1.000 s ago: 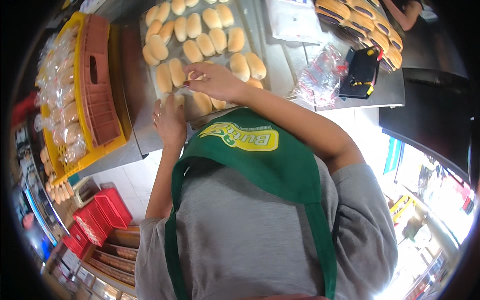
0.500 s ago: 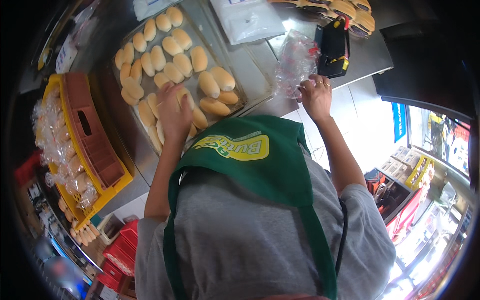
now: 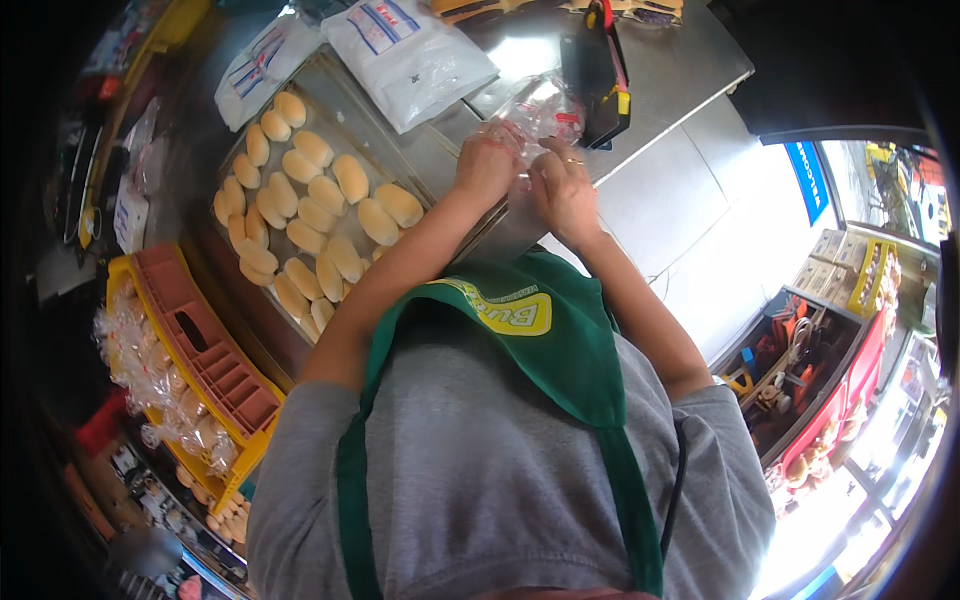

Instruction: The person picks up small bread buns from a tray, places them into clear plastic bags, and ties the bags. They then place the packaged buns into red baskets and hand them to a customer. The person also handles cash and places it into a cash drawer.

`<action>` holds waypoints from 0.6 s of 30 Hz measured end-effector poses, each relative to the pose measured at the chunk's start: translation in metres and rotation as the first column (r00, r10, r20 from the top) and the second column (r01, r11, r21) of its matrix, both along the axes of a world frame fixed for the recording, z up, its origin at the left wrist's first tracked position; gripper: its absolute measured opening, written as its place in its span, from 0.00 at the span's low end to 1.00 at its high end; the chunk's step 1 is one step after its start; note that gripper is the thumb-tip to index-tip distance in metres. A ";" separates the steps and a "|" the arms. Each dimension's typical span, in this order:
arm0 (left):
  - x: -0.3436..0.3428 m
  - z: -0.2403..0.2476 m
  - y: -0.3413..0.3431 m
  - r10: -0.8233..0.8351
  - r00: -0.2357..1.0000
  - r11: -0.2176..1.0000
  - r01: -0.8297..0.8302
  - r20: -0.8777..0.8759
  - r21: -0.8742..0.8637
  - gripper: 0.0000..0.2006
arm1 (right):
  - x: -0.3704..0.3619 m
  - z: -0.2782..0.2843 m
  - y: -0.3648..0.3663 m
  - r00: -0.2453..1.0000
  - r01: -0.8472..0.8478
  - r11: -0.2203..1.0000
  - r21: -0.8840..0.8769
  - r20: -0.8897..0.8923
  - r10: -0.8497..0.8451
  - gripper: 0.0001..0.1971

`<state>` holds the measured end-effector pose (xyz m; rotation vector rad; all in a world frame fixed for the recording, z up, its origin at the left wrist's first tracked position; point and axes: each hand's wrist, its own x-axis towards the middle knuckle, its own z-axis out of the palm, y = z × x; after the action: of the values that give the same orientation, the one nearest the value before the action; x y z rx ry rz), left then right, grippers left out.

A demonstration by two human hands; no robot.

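Both of my hands meet over the metal counter at a clear plastic bag (image 3: 550, 108) with small red print. My left hand (image 3: 485, 168) has its fingers closed on the bag's near left part. Close beside it, my right hand (image 3: 565, 195), with a ring on one finger, pinches the bag's near edge. Whether a bun is inside the bag cannot be made out. To the left of my hands lies a metal tray (image 3: 398, 150) with many oblong golden buns (image 3: 318, 195), partly covered by my left forearm. Just beyond the bag stands a black bag-neck sealer (image 3: 603, 95) with red and yellow parts.
White printed plastic packs (image 3: 405, 60) lie behind the tray. More filled breads (image 3: 640, 10) sit at the far edge. On the left stands a yellow crate (image 3: 262, 430) with bagged buns and a brown crate (image 3: 190, 330). A box of tools (image 3: 800, 350) is at the right.
My left hand has left the buns and moved right to the plastic bag. My right hand has shifted left with the bag, and the whole view has turned somewhat.
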<state>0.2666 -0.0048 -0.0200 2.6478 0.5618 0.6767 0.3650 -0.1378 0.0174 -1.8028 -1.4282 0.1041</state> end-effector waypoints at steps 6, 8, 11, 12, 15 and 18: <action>0.008 0.010 -0.002 0.067 0.995 0.963 -0.083 -0.072 -0.257 0.09 | -0.006 -0.005 0.011 0.976 -0.042 0.983 -0.179 -0.219 0.002 0.35; 0.003 0.018 -0.004 -0.069 0.994 0.985 0.056 -0.082 -0.162 0.08 | -0.003 -0.024 0.016 0.994 -0.013 0.973 -0.230 -0.104 -0.011 0.37; -0.012 0.010 -0.011 -0.097 0.995 0.992 0.094 -0.037 -0.086 0.07 | 0.002 -0.035 0.023 0.991 0.017 0.906 -0.423 0.126 0.041 0.35; -0.020 0.008 -0.012 -0.010 0.998 0.954 0.027 0.057 -0.299 0.07 | 0.003 -0.039 0.023 0.980 0.030 0.905 -0.425 0.192 0.058 0.34; -0.041 0.030 -0.006 0.382 0.878 0.559 0.028 0.288 -0.828 0.04 | 0.007 -0.048 0.029 0.942 0.082 0.872 -0.482 0.324 0.090 0.28; -0.069 0.091 0.036 0.707 0.635 0.386 0.024 0.312 -0.922 0.09 | 0.005 -0.045 0.039 0.927 0.137 0.839 -0.526 0.366 0.078 0.28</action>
<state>0.1980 0.0310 0.0709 1.1054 0.9627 1.0497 0.3697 -0.0987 -0.0274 -2.4149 -1.7618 0.1706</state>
